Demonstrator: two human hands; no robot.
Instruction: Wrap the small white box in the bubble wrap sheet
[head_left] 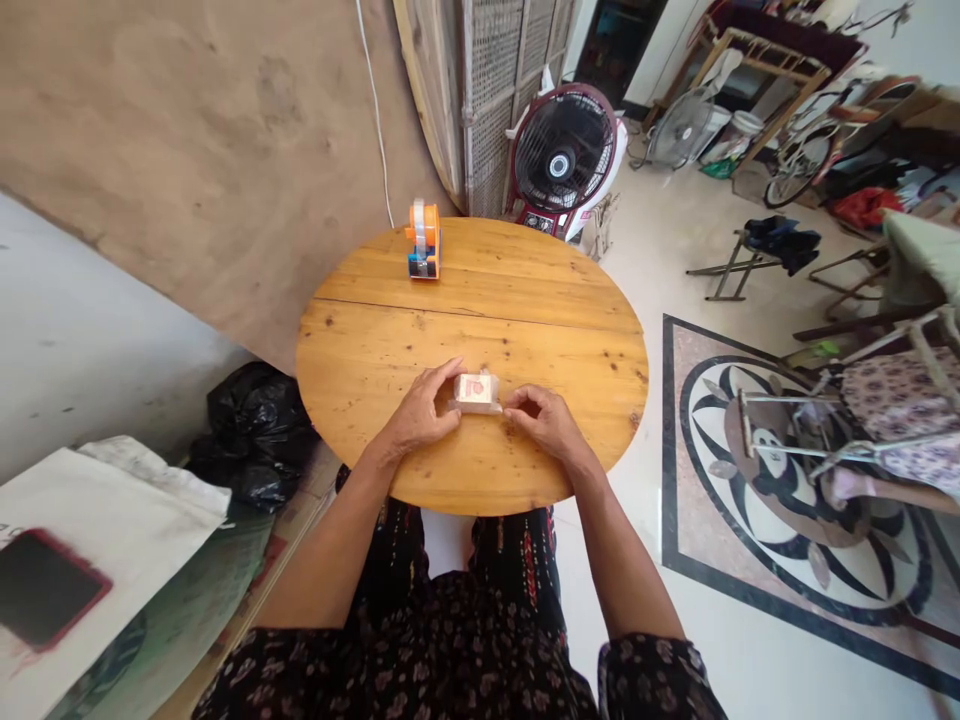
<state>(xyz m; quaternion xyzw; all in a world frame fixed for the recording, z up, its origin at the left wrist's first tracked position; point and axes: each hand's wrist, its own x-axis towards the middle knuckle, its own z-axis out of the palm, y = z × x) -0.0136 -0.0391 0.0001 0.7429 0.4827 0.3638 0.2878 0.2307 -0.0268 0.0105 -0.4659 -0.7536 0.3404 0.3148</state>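
A small pale box (477,388) with a reddish print on top lies on the round wooden table (465,470). Clear plastic (486,408) wraps it and sticks out past its edges. My left hand (424,408) is open at the box's left end, thumb and fingers apart on either side of that end. At the right, my right hand (546,418) has thumb and forefinger curled together close to the wrap's right corner. Whether a bit of the wrap is between those fingertips is too small to tell.
An orange and blue tape dispenser (424,242) holding a roll of clear tape stands near the table's far edge. Behind the table is a dark red fan (564,160). Black plastic bags (259,435) lie at left. A folding stool (739,262) stands on the floor at right.
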